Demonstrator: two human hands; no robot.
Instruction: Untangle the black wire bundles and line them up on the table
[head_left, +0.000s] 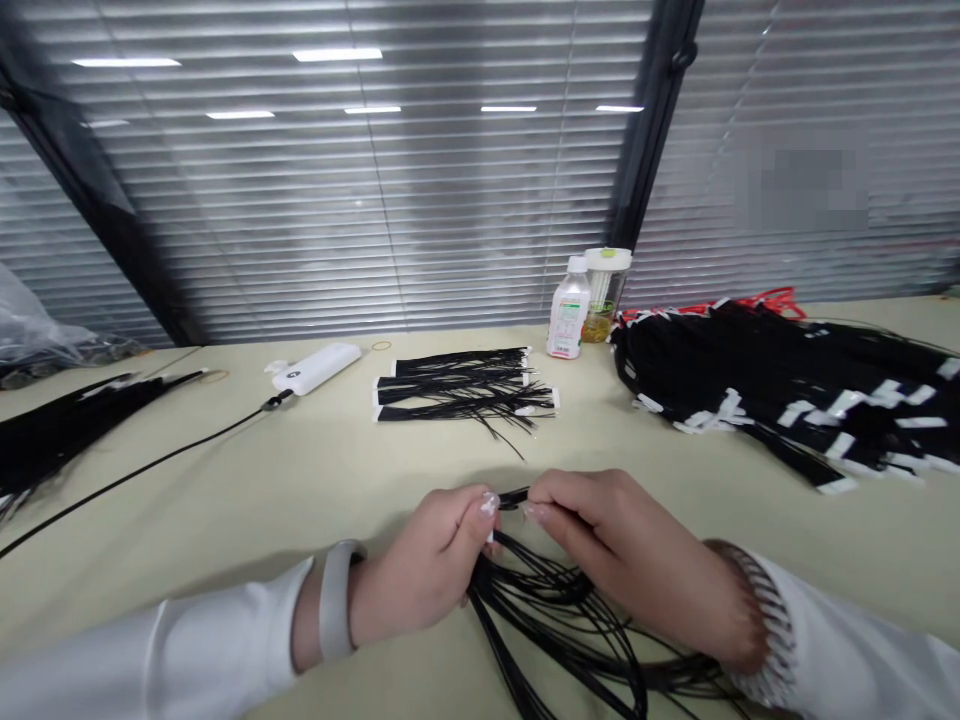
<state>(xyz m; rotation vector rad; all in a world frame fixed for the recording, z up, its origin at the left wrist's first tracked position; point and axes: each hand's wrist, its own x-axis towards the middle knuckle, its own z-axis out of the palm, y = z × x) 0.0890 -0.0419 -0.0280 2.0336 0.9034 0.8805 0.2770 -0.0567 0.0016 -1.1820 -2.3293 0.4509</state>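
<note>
Now the left hand (424, 565) is pinching a black wire bundle (551, 645), the right hand (637, 550) gripping strands (513, 498) just beside!

Held black cables (566, 592) run past bottom edge, pinched parts hidden by left hand (431, 560) and right hand (637, 560); left cable bundle (67, 430) and right cable pile (742, 365) cropped at sides; bottle (568, 315) print illegible.

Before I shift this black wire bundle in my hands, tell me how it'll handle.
The black wire bundle will probably flop: its thin strands bend in loose loops beneath the right hand. It may tangle, since those loops cross. Being splayed, it seems unlikely to roll.
</note>
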